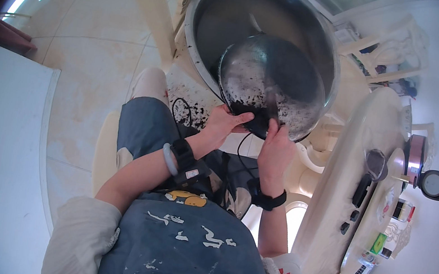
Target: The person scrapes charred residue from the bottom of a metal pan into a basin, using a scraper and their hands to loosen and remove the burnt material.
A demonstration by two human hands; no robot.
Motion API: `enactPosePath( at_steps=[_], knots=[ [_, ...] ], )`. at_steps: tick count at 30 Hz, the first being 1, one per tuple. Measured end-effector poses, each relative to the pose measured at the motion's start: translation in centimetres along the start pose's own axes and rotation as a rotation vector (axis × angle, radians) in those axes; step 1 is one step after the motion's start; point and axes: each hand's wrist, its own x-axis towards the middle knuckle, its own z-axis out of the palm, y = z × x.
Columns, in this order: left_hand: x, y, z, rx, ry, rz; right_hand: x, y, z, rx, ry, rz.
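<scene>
A round metal pan (pixel 249 80), bottom side up, is tilted over the near edge of a large metal basin (pixel 188 30). Black crust covers its near part, while bare silvery metal shows elsewhere. My left hand (pixel 221 124) grips the pan's near rim, thumb on top. In my right hand (pixel 278 143) is a narrow, blurred scraping tool (pixel 272 104), its end against the pan's surface. A pale curved piece (pixel 255 22), perhaps a handle, shows beyond the pan inside the basin. The pan hides the near part of the basin's interior.
Black flakes (pixel 193 110) litter the floor left of the basin. A cream chair (pixel 178 16) stands beside it. On the right, a covered table (pixel 333 175) bears small dark objects, a green box (pixel 378 243) and other items. Cables hang from both wrist straps.
</scene>
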Motion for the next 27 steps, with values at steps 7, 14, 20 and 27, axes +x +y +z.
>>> enactPosePath(
  at_steps=[7,14,20,27],
  knots=[
    [0.0,0.0,0.0,-0.018,-0.003,0.019,-0.3,0.6,0.0,0.009,0.012,0.059],
    [0.1,0.1,-0.1,0.002,0.005,0.004,-1.4,0.9,0.6,0.047,-0.039,0.035],
    [-0.1,0.1,-0.1,0.007,0.020,0.019,-0.4,0.2,0.2,0.058,0.038,0.053],
    [-0.1,0.3,0.0,0.029,-0.005,0.028,-1.1,0.9,0.8,0.055,0.004,0.064]
  ],
)
